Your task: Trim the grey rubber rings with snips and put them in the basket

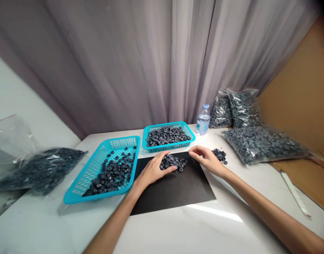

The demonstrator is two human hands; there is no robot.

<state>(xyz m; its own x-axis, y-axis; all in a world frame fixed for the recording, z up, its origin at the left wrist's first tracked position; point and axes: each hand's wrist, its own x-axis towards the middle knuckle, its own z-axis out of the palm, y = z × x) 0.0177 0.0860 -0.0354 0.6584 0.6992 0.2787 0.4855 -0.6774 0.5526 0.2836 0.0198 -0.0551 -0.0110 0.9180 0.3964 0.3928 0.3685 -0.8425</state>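
Hands on black mat (175,190): left hand (152,171) cups pile of dark rings (173,162), grip half-curled; right hand (208,158) beside it, grip loose, empty.

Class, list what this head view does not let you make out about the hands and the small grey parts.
- Left hand: its palm covers part of the pile on the black mat.
- Right hand: fingertips curl down; whether they pinch a part is hidden.
- Bottle label: too small to read.
- Left bag: glare blurs its contents.

Near mat (177,192) free; baskets (103,169) left, bags (262,143) right block.
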